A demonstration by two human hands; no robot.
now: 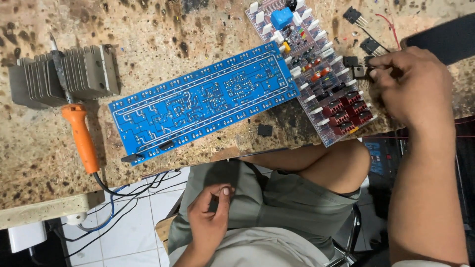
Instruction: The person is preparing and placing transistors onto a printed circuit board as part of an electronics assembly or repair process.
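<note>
Right hand (413,81) pinches a black transistor (359,71) at the bench's (34,148) right edge, beside the populated board (316,69). Left hand (210,217), below the front edge, pinches a small dark part (213,203). Blue board (203,101) lies mid-bench.

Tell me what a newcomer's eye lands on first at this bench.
The long blue circuit board lies slantwise mid-bench, its right end overlapping a populated board. At the left, an orange-handled soldering iron rests against a grey finned heat sink. The right hand pinches a small black component at the populated board's edge; the left hand rests in the lap.
</note>
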